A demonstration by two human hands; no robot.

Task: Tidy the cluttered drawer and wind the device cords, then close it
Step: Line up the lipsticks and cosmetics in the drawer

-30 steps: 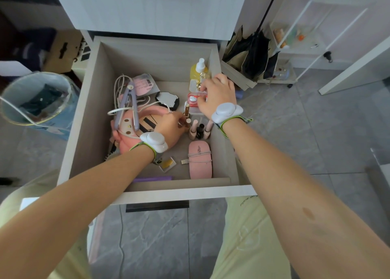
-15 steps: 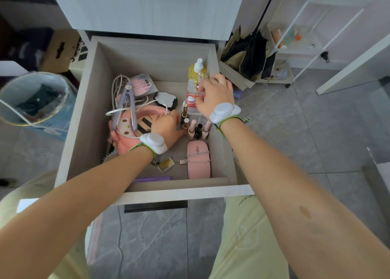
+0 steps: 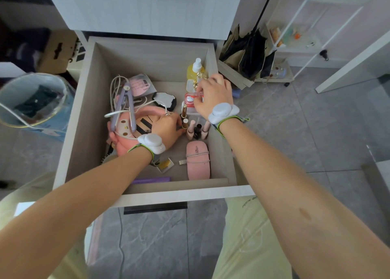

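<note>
**Both hands working right side of open drawer [image 3: 84, 109]**

Left hand [image 3: 166, 130] fingers pinch a gold-capped bottle [image 3: 185, 123], with polish bottles [image 3: 191, 129] just right of them. Right hand [image 3: 211, 97] fingers curl onto a red case [image 3: 190, 98]; spray bottle [image 3: 195, 71] just beyond. Loose white cord [image 3: 109, 114] and straightener [image 3: 132, 111] lie left of the left fingers (on the pink pouch [image 3: 124, 145]).

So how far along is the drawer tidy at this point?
Done: the pink device at the front has its cord wound round it, and small bottles stand in a row. In hand: the left hand pinches a gold-capped bottle; the right hand holds a red container. Left: the white cord by the purple straightener lies loose, and the drawer is open.
</note>
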